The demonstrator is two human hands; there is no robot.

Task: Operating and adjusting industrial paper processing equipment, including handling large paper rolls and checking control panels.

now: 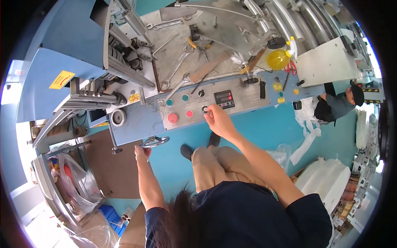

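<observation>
My right hand (pixel 219 120) reaches to the front of a metal control panel (pixel 248 96), its fingers closed round a small black knob (pixel 204 109). Just right of that knob is a digital display (pixel 223 99) with lit red figures. Two red buttons, a larger one (pixel 172 118) and a smaller one (pixel 189 113), sit to the left, below two green buttons (pixel 185 98). Lower left, my left hand (pixel 142 153) is closed at the left edge of a chrome handwheel (pixel 156 142) under the machine's front edge. The fingers there are partly hidden.
Above the panel, a worn machine bed (pixel 165 39) carries a wrench (pixel 178 68), pliers (pixel 201 49) and other tools. A yellow spray bottle (pixel 278 60) and red-handled scissors (pixel 292 67) lie at its right. Steel rollers (pixel 289 20) stand beyond. Another person (pixel 341 103) is at far right.
</observation>
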